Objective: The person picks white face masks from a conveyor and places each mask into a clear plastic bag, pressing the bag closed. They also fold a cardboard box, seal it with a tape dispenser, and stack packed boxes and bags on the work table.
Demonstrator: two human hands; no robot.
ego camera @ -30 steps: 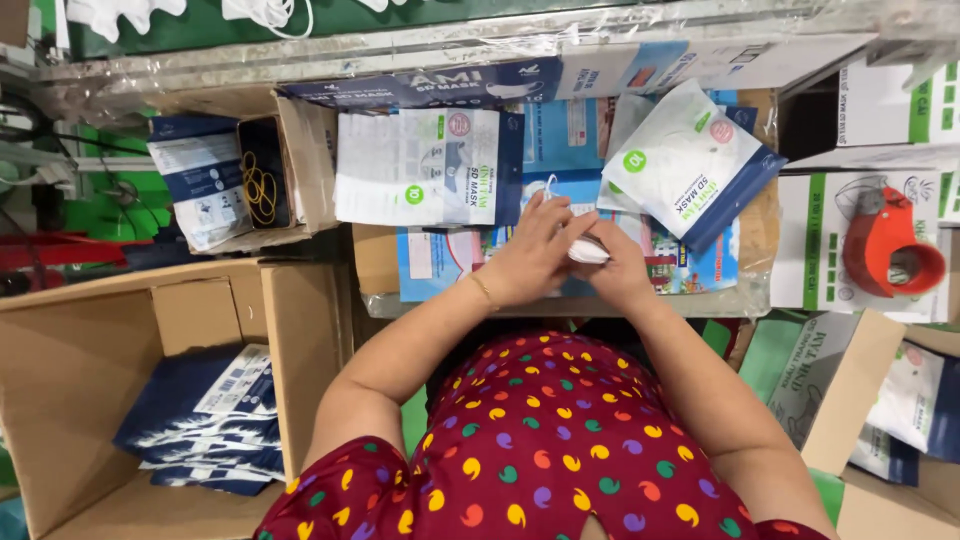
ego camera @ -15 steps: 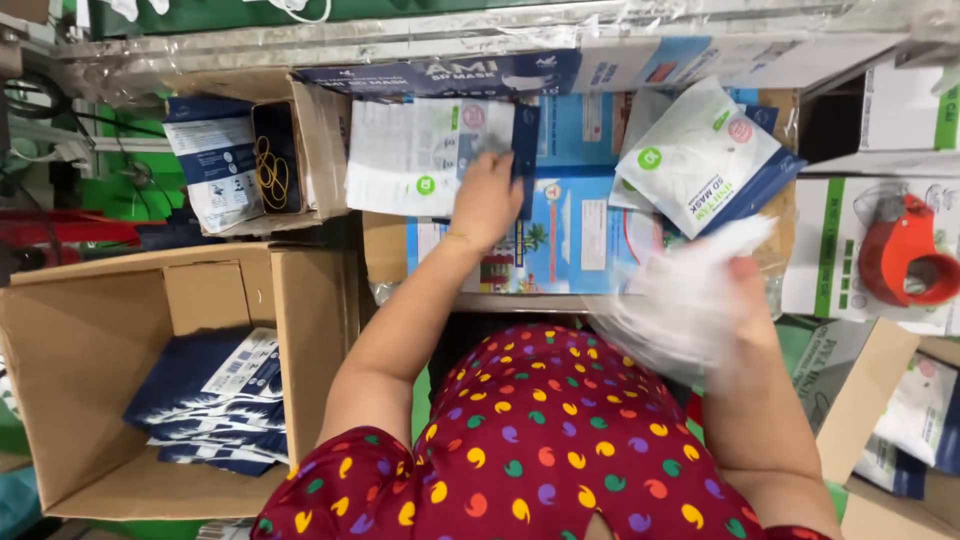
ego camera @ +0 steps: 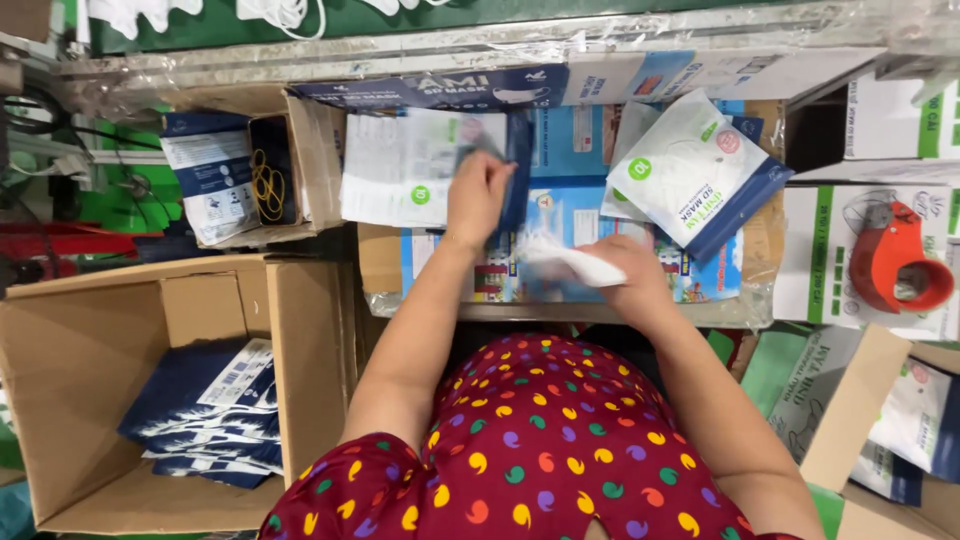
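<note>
My left hand reaches forward and closes on the top pouch of the stack lying on the table, fingers pinching its right edge where the dark blue strip runs. My right hand sits just to the right of it and nearer my body, gripping one white mask; the mask is soft, folded flat and sticks out leftward from my fingers, a little blurred.

The pouch under my left hand is flat and glossy, mostly white with grey print, one small green round mark near its lower edge and a dark blue band on the right side. I cannot tell how many pouches lie below it.

Beyond my right hand, slightly right, one more pouch of the same kind lies tilted, with two round marks on it, one green and one pink. Far right of that hand stands one red tape dispenser on a white carton. Left of my left arm sits one big open cardboard box holding a pile of dark blue packs. A smaller open box beyond it holds some yellow rubber bands.
</note>
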